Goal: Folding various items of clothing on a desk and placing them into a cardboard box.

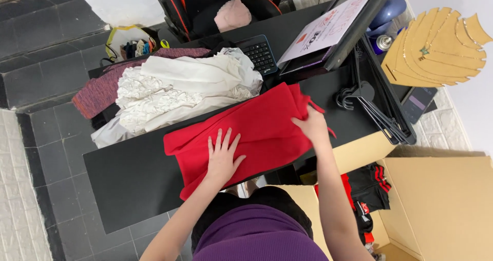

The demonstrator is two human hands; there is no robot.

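Left hand [222,158] flat, fingers spread, pinning soft red fabric garment [246,132] on long black desk [128,179]; right hand [312,126] pinching its far edge, best drawn taut and square before creasing, clear of white ruffled clothes pile [174,89].

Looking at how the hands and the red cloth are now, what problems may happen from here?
1. The red garment hangs over the black table's near edge; it may slip off, since only the left hand presses it flat.
2. The right hand grips the cloth edge close to the black hangers; the fabric may catch on them.
3. The white clothes pile lies right beside the red garment and may get dragged along.
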